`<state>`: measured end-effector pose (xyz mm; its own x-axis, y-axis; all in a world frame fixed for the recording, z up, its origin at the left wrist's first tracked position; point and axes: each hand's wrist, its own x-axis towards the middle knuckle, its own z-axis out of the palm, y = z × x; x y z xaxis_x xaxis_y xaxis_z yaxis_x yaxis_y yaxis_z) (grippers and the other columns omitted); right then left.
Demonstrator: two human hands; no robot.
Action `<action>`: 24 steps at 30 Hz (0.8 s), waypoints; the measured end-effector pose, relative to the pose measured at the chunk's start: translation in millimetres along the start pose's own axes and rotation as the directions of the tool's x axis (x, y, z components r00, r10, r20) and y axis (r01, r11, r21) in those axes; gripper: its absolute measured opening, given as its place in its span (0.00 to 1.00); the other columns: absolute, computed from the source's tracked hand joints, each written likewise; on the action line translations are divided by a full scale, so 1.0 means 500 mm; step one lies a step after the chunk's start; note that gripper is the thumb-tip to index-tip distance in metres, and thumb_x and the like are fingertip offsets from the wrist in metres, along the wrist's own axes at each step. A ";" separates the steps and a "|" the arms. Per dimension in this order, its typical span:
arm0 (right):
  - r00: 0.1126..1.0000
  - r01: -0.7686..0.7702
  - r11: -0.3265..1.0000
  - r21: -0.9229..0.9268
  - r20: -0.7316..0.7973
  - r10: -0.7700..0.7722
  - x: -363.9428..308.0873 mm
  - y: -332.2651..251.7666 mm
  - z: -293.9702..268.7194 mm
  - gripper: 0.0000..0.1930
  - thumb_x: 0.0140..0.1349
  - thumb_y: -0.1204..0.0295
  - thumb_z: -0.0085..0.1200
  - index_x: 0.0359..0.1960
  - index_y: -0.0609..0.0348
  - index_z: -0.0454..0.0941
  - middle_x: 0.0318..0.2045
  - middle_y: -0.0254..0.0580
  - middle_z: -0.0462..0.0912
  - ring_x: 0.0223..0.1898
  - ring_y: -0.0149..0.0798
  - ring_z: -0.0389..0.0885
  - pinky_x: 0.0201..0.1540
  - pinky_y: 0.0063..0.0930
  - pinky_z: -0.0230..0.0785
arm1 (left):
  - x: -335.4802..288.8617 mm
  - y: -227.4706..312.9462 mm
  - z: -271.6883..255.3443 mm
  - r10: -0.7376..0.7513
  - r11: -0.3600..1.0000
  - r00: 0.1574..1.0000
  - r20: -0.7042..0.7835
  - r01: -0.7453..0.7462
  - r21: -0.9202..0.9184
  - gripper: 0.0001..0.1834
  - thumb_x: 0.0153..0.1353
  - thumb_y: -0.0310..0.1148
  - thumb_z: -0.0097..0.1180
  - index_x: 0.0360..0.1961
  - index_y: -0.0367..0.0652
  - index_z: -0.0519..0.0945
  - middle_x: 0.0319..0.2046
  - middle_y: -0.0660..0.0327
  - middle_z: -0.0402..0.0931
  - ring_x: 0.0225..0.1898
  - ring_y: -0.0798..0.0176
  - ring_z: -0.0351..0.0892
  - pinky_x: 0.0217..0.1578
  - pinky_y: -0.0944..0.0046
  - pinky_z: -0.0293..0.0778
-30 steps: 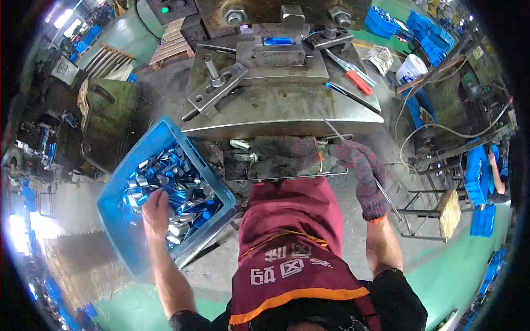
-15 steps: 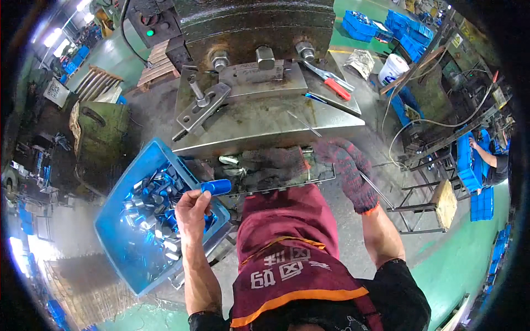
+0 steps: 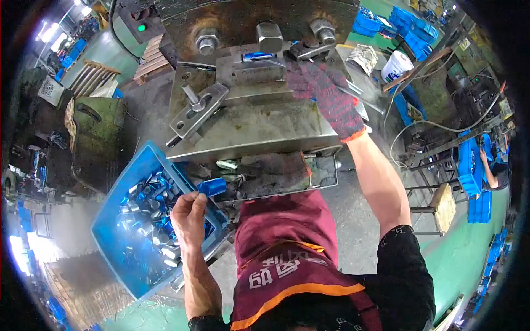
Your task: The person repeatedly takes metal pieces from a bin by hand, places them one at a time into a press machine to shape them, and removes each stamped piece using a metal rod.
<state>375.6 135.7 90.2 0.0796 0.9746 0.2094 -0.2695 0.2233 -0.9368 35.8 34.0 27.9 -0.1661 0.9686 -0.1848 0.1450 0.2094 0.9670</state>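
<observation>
Pinching blue piece (image 3: 214, 187): left hand (image 3: 189, 216) | gloved right hand (image 3: 324, 98): blurred, cannot tell its grip

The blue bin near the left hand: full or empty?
Partly filled: shiny blue and silver pieces lie in the blue bin, leaving some of its inner wall bare.

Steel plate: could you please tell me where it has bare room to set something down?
The steel plate is bare along its front middle, between the slotted clamp on the left, the die block behind and the front edge. It is crowded at the right rear, around the gloved right hand.
</observation>
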 end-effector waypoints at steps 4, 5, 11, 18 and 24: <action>0.917 0.360 0.713 -0.601 0.089 -0.388 0.074 0.006 -0.034 0.13 0.67 0.68 0.48 0.49 0.60 0.76 0.39 0.38 0.82 0.41 0.28 0.77 0.43 0.23 0.69 | 0.026 0.035 0.031 -0.017 0.999 0.998 0.063 0.014 0.048 0.08 0.58 0.31 0.61 0.32 0.36 0.79 0.20 0.68 0.74 0.20 0.77 0.67 0.21 0.75 0.62; 0.690 0.585 0.041 -0.810 0.470 -0.551 0.074 0.019 -0.032 0.13 0.67 0.69 0.48 0.49 0.60 0.76 0.41 0.40 0.82 0.41 0.28 0.77 0.44 0.23 0.69 | 0.047 0.039 0.036 0.072 0.995 0.991 0.112 -0.080 0.067 0.09 0.58 0.32 0.61 0.32 0.36 0.79 0.19 0.68 0.73 0.19 0.77 0.66 0.19 0.75 0.61; 0.914 0.342 0.772 -0.536 0.001 -0.405 -0.091 0.038 0.007 0.13 0.67 0.75 0.45 0.51 0.61 0.74 0.45 0.44 0.81 0.45 0.32 0.78 0.49 0.24 0.68 | 0.218 0.147 0.224 0.208 0.958 0.955 0.210 -0.156 -0.242 0.11 0.59 0.34 0.61 0.34 0.36 0.81 0.18 0.68 0.72 0.15 0.77 0.65 0.15 0.75 0.60; 0.972 0.199 0.763 -0.615 0.027 -0.232 -0.164 -0.007 -0.017 0.17 0.68 0.72 0.43 0.55 0.70 0.69 0.52 0.49 0.76 0.53 0.37 0.75 0.55 0.27 0.67 | 0.362 0.236 0.382 0.254 0.961 0.956 0.147 -0.233 -0.147 0.12 0.58 0.31 0.60 0.40 0.33 0.81 0.24 0.63 0.77 0.16 0.76 0.67 0.14 0.74 0.61; 0.970 0.213 0.834 -0.510 0.012 -0.241 -0.164 0.003 -0.015 0.16 0.68 0.72 0.45 0.54 0.68 0.70 0.51 0.47 0.77 0.50 0.35 0.76 0.52 0.25 0.68 | 0.351 0.185 0.322 0.306 0.949 0.943 0.128 -0.292 -0.120 0.18 0.60 0.29 0.55 0.50 0.30 0.75 0.31 0.59 0.81 0.15 0.77 0.65 0.13 0.74 0.60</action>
<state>376.0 56.1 69.6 0.1308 0.8921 0.4324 0.2815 0.3848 -0.8790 176.9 245.0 56.6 0.0129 0.9950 0.0993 0.0689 -0.0999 0.9926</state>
